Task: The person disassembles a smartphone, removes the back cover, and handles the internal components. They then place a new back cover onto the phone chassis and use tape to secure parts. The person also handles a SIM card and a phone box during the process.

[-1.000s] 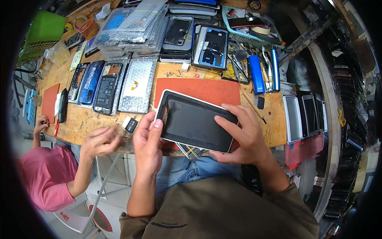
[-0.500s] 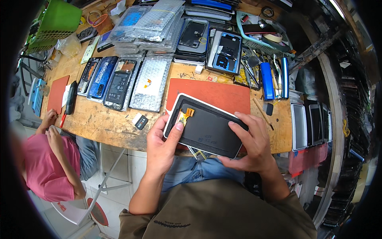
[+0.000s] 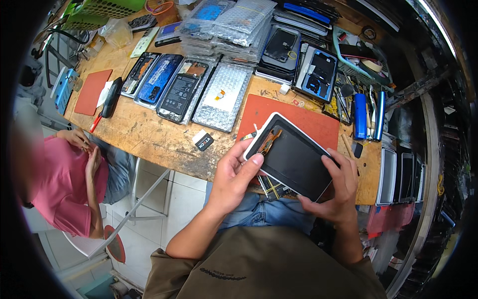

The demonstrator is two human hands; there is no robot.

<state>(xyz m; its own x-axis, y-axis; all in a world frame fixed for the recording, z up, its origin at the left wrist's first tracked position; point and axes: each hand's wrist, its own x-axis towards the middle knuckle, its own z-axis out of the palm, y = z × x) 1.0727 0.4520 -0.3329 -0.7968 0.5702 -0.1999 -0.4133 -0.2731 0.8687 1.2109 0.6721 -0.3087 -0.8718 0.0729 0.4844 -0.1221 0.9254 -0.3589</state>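
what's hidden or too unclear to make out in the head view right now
All in the head view:
Underside of the white-rimmed black rectangular panel: faces away from the camera.
Left hand: finger ends, thumb excepted, hidden behind the panel.
Orange-red rectangular mat: near part covered by the panel.
Green perforated plastic basket: cut off by the top edge.
Stacked silvery bubble-wrap packets: contents obscured by the wrap.

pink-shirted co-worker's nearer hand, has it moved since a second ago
Yes, leftward: judged against the small black square lying on the workbench, the co-worker's nearer hand is now clearly farther off.
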